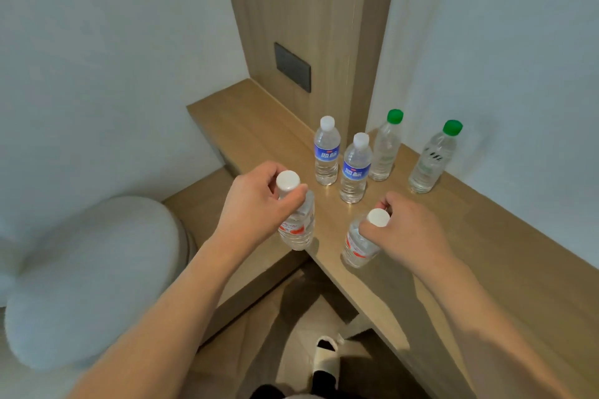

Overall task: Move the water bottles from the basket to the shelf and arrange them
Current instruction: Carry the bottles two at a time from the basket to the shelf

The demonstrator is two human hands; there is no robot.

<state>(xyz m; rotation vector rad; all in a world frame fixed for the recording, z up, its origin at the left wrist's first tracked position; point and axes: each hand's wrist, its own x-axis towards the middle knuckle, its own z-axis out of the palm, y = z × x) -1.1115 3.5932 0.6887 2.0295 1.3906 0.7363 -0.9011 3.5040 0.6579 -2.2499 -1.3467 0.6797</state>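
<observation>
My left hand (259, 201) grips the neck of a red-labelled water bottle with a white cap (296, 223), at the front edge of the wooden shelf (486, 236). My right hand (408, 230) pinches the neck of a second red-labelled bottle (358, 243) that stands on the shelf near its front edge. Behind them stand two blue-labelled bottles with white caps (326, 155) (355, 172). Two clear bottles with green caps (385, 149) (432, 159) stand by the wall. The basket is out of view.
A wooden panel with a dark switch plate (292, 71) rises behind the shelf. A grey rounded cushion (90, 278) lies at the lower left on a lower wooden ledge (201, 204). My slippered foot (325, 356) shows on the floor below.
</observation>
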